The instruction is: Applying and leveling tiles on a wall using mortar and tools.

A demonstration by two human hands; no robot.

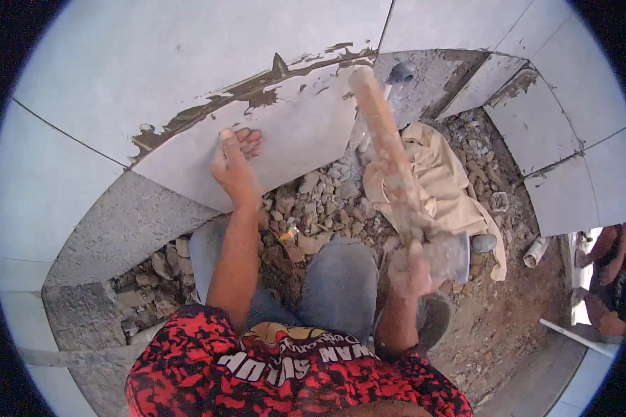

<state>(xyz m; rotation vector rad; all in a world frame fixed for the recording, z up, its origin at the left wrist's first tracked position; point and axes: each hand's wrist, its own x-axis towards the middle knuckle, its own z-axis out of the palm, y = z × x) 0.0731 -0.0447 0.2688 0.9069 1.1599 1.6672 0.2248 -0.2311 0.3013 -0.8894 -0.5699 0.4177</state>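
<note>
My left hand (238, 156) rests against a light tile (299, 118) on the low wall, its fingers bent and slightly apart, holding nothing. Grey mortar (261, 90) is smeared along that tile's upper edge. My right hand (409, 271) grips a wooden-handled tool (384, 139) near its lower end, where a flat grey metal part shows; the tool's exact kind is unclear. The long handle slants up and left, its rounded tip in front of the tile's right end near the seam.
Rubble (313, 205) and a crumpled beige cloth (445, 181) lie below the wall. A grey pipe stub (401, 73), a white pipe (535, 250) and a bucket (438, 320) are nearby. Tiled walls (556, 187) curve round. Another person's limbs (605, 278) show at the far right.
</note>
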